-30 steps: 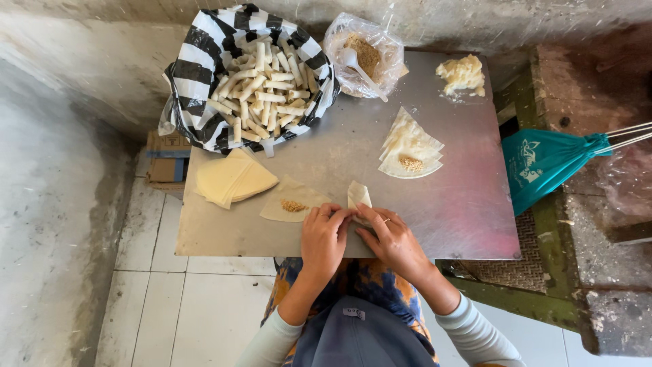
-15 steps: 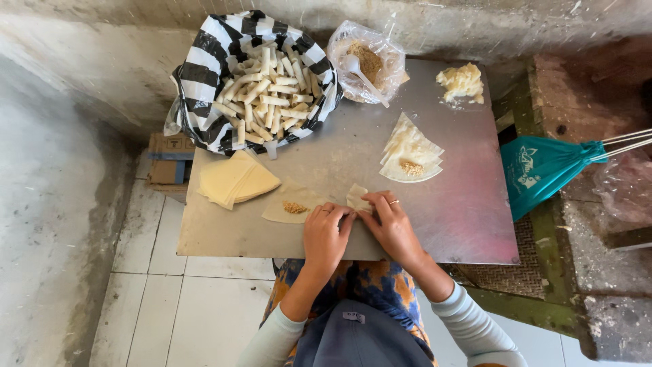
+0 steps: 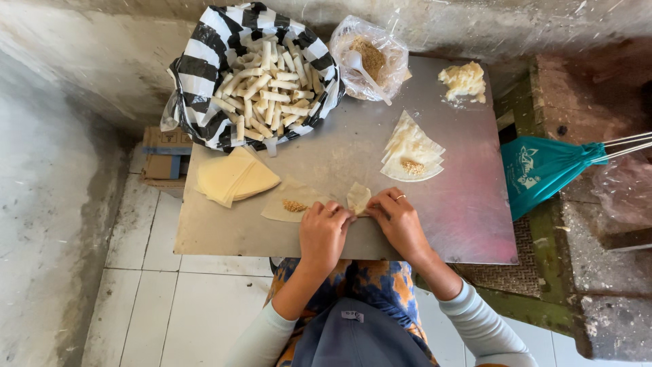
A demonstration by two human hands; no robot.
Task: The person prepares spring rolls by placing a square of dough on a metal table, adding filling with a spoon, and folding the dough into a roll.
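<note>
A small pastry wrapper point(image 3: 358, 198) is pinched between the fingertips of the left hand point(image 3: 323, 233) and the right hand point(image 3: 399, 222) at the near edge of the metal table point(image 3: 468, 204), both hands curled onto it. Just left of it a flat wrapper with filling point(image 3: 293, 204) is laid, beside a stack of yellow sheets point(image 3: 233, 177). Farther back, a striped bag of finished rolls point(image 3: 261, 81) is set.

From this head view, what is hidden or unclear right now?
- Wrapper piece between the left hand and right hand: fingers cover its lower part; filling unseen.
- Clear bag: crinkled plastic blurs the brown contents.
- Cardboard box: partly under the metal table.
- Teal bag: contents hidden.
</note>
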